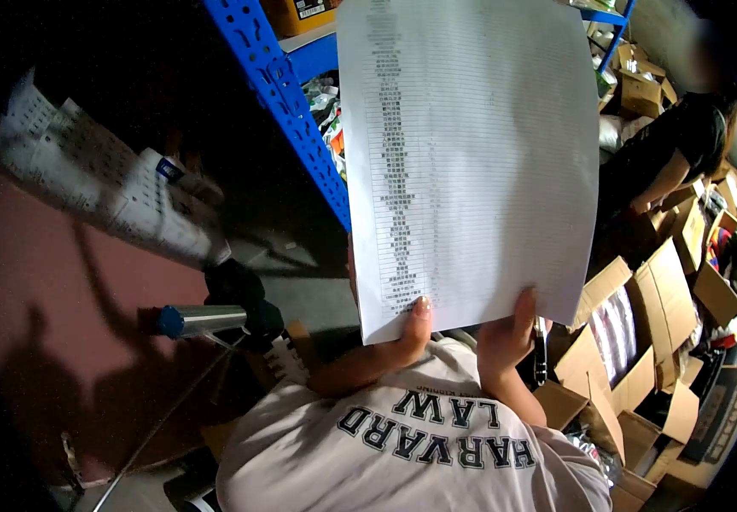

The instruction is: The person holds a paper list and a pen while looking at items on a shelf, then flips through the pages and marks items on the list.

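My left hand (417, 328) grips the lower left edge of a white printed sheet (505, 171), its thumb on the front. At the lower right edge my right hand (509, 337) is closed on the same sheet, thumb on top. A dark, slim pen-like item (541, 352) sticks out beside the right hand and seems held in it. The sheet is raised in front of me, with a column of small printed characters on its left and ruled rows across the rest. My other fingers are hidden behind it.
A blue metal shelf (287, 107) with goods stands behind the sheet. Open cardboard boxes (629, 341) crowd the right, where a person in black (680, 145) stands. On the left are hanging printed papers (87, 175) and a metal tube with a blue cap (202, 320).
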A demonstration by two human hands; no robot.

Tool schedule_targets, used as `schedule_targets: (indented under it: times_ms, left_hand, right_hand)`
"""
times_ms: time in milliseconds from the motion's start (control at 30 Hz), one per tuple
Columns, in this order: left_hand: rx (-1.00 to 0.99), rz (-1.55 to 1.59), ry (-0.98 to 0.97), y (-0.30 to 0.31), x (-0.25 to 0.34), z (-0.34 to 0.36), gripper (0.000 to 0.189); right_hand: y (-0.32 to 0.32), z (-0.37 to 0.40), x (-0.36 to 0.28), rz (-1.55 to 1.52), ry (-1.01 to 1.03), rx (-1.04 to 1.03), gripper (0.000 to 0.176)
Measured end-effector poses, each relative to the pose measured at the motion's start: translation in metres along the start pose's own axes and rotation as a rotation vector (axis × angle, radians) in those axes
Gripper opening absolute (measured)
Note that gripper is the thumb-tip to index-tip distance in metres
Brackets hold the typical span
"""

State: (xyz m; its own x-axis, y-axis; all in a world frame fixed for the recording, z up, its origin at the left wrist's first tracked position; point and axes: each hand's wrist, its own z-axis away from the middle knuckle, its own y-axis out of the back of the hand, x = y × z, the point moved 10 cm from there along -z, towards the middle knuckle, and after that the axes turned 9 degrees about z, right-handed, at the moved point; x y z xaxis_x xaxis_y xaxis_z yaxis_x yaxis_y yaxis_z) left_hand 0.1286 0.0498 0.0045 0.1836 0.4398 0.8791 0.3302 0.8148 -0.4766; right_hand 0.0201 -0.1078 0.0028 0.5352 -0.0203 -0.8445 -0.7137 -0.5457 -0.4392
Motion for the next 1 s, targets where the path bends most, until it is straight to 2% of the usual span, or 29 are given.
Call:
schedule_targets:
  times_ms: [100,200,267,300,367,467,533,633,733,800,900,967,1000]
  left_hand:
    - [0.001,0.006,-0.026,-0.001,0.002,-0.002,0.044]
    - [0.000,0.015,-0.021,-0.003,0.001,-0.002,0.042]
    - [0.000,0.020,-0.007,-0.005,-0.002,0.000,0.041]
    - [0.000,0.021,-0.001,-0.006,-0.003,0.001,0.040]
    - [0.007,0.027,0.003,-0.005,-0.003,0.002,0.039]
    - [0.022,0.032,-0.010,-0.006,-0.003,0.001,0.037]
    - [0.032,0.028,-0.023,-0.006,-0.003,0.001,0.035]
    - [0.047,0.028,-0.030,-0.005,-0.004,0.001,0.033]
    - [0.056,0.031,-0.028,-0.004,-0.005,0.002,0.031]
    - [0.064,0.031,-0.025,-0.003,-0.006,0.004,0.030]
    - [0.070,0.034,-0.026,-0.001,-0.006,0.005,0.028]
    - [0.075,0.036,-0.026,0.000,-0.005,0.006,0.027]
    - [0.077,0.038,-0.026,0.000,-0.005,0.006,0.026]
  right_hand:
    - [0.006,0.002,-0.005,0.235,0.073,0.031,0.018]
    - [0.024,0.009,0.006,0.246,0.033,0.095,0.019]
    - [0.023,0.012,-0.012,0.464,0.198,0.101,0.018]
    - [0.004,0.012,-0.038,0.732,0.402,0.073,0.016]
    - [0.000,0.013,-0.043,0.757,0.446,0.049,0.017]
    - [0.020,0.005,-0.002,0.167,0.081,0.036,0.023]
    - [0.012,0.002,0.001,-0.041,-0.013,-0.032,0.024]
    - [-0.003,0.000,-0.002,-0.088,-0.103,-0.026,0.027]
    - [-0.001,0.001,0.000,-0.111,-0.075,-0.044,0.027]
    - [0.014,0.006,0.008,0.114,0.013,-0.023,0.030]
    - [0.023,0.010,0.011,0.325,-0.025,0.060,0.034]
    - [0.018,0.009,0.010,0.231,-0.086,0.082,0.035]
    - [0.014,0.007,0.011,0.088,-0.106,0.067,0.034]
